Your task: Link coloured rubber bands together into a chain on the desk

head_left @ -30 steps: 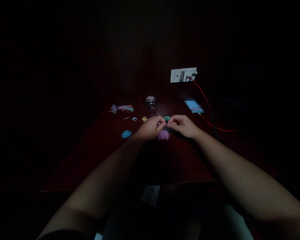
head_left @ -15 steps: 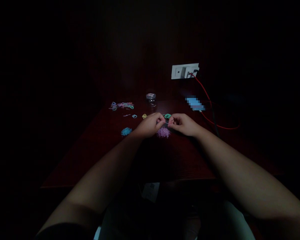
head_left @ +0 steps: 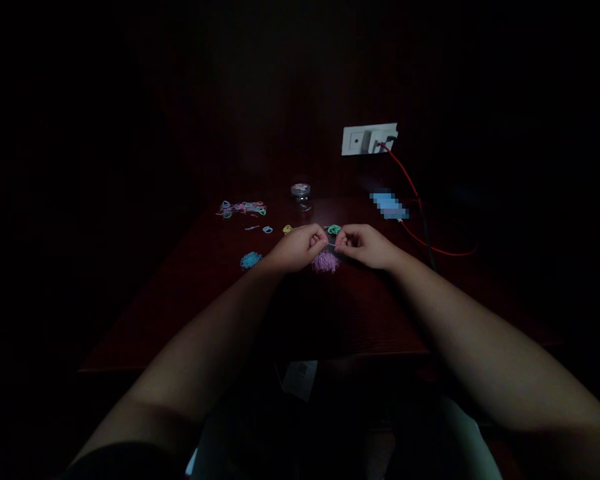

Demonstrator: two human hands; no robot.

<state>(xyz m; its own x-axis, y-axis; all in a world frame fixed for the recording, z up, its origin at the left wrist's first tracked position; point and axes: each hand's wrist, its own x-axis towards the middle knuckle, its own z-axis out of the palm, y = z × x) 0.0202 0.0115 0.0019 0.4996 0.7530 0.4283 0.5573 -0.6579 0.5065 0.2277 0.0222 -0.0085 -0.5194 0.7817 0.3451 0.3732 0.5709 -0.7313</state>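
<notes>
My left hand [head_left: 303,247] and my right hand [head_left: 363,245] are close together over the table, fingertips pinched. Between them runs a thin, pale band [head_left: 332,245], apparently a small elastic band, with an end in each pinch. Just below the fingers lies a heap of purple elastic bands [head_left: 325,262]. Green bands [head_left: 334,229] sit just behind the gap between the hands. Yellow bands [head_left: 287,229] are partly hidden behind my left hand. Further left are a heap of blue bands [head_left: 251,260] and a small blue loop [head_left: 267,229].
A mixed pile of coloured bands [head_left: 243,208] lies at the back left of the dark red table [head_left: 180,320]. Near the wall stands a small clear lidded jar [head_left: 301,195]. On the right, a blurred-out blue device [head_left: 389,205] joins a red cable [head_left: 405,170] from the wall socket [head_left: 356,140].
Both hands keep their pinch, with the pale band still between them. The whole view has shifted very slightly; nothing on the table has visibly moved.
</notes>
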